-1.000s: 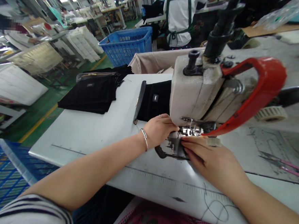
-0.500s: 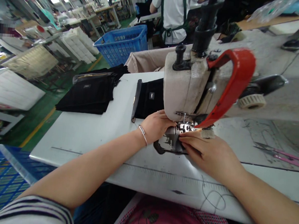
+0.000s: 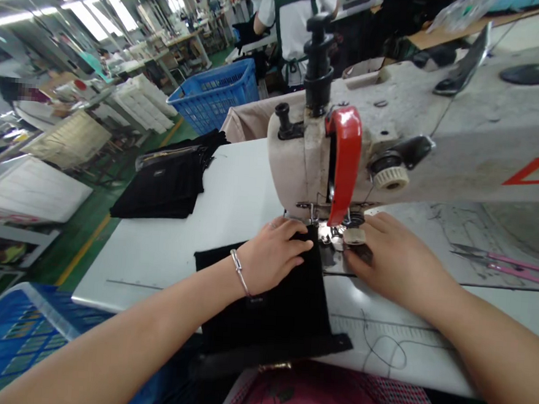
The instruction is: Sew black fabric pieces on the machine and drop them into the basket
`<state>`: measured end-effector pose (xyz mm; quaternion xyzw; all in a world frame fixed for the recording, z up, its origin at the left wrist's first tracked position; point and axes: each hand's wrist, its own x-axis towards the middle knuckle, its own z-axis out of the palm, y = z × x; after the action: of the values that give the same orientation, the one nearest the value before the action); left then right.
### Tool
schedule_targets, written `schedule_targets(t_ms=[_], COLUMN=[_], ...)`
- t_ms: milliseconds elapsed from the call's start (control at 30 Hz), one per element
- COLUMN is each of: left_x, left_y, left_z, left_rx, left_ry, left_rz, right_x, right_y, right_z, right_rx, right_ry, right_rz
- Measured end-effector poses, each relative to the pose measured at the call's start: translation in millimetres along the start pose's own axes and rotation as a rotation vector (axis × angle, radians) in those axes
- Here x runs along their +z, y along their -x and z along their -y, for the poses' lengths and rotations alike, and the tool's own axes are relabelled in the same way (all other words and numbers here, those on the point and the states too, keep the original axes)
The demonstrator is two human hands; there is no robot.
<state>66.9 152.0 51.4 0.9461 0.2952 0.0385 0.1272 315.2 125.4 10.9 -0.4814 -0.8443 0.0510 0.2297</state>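
A black fabric piece (image 3: pixel 289 317) lies on the sewing table, its dark edge strip turned toward me and hanging at the table's front. My left hand (image 3: pixel 269 257) rests on top of it with fingers spread and pressing down, a silver bangle at the wrist. The fabric's right edge runs beside the needle area of the sewing machine (image 3: pixel 295 167). My right hand (image 3: pixel 392 254) is on the far side of the presser foot (image 3: pixel 334 234), its thumb low near the machine bed. Its other fingers are partly hidden behind the machine head, so its grip is unclear.
Folded black pieces (image 3: pixel 169 183) are stacked at the table's left. Pink-handled scissors (image 3: pixel 518 267) lie at the right, and loose thread (image 3: pixel 386 348) near the front edge. Blue baskets stand at lower left (image 3: pixel 24 332) and behind (image 3: pixel 217 90). A person (image 3: pixel 293 25) sits beyond.
The black piece has been turned, its strip edge swinging from the left to face me. My left hand now lies on it. My right hand has moved farther back beside the presser foot.
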Motion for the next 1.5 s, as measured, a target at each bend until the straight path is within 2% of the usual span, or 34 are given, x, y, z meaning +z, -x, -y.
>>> schedule_targets(t_ms=[100,167,233,333,433,500,633,700,800,900,1000,1067,1167,1267,1400,1500], left_x=[17.3,26.6,30.8,29.7,27.1,26.3,20.9,13.5,-0.8,-9.1,-3.6,7.1,26.4,40.2,44.1,42.1], left_y=[8.4,12.2,13.7,12.7,9.4,5.4,-5.5,-7.7,1.8,25.2,46.3,52.3,51.2,47.5,46.7,45.9], left_z=[-2.7,-3.7,-3.0,2.4,13.1,23.9,47.1,48.3,22.0,-29.2,-75.9,-94.3,-104.4,-103.8,-97.6,-88.5], left_rx=[0.021,0.020,0.028,0.070,0.128,0.151,0.197,0.200,0.117,0.036,-0.045,-0.147,-0.230,-0.154,-0.087,-0.074], left_ry=[0.065,0.076,0.069,0.059,0.052,0.048,0.045,0.041,0.024,0.100,0.170,0.186,0.167,0.063,-0.037,-0.044], left_rz=[-0.106,-0.141,-0.151,-0.134,-0.122,-0.123,-0.095,-0.056,0.035,0.095,0.054,0.008,-0.097,-0.192,-0.218,-0.225], right_x=[2.2,4.8,6.2,5.0,4.8,7.1,8.7,3.6,-9.8,-20.8,-24.1,-23.8,-24.6,-27.7,-25.3,-15.7], right_y=[-0.5,-1.3,-1.1,3.7,11.3,14.1,11.5,9.1,8.0,10.1,12.5,13.2,13.0,12.4,12.6,13.5], right_z=[-2.9,-1.8,1.2,6.0,9.2,10.7,12.1,11.5,9.9,10.5,14.1,16.5,18.5,18.6,17.5,16.0], right_rx=[0.004,0.048,0.054,-0.046,-0.233,-0.301,-0.278,-0.251,-0.230,-0.280,-0.330,-0.343,-0.341,-0.325,-0.223,-0.270], right_ry=[-0.027,0.010,0.064,0.081,-0.020,-0.085,-0.135,-0.224,-0.437,-0.527,-0.499,-0.504,-0.505,-0.490,-0.436,-0.354], right_rz=[-0.064,-0.142,-0.165,-0.125,-0.063,0.000,0.055,0.081,0.215,0.401,0.488,0.528,0.573,0.560,0.295,0.195])
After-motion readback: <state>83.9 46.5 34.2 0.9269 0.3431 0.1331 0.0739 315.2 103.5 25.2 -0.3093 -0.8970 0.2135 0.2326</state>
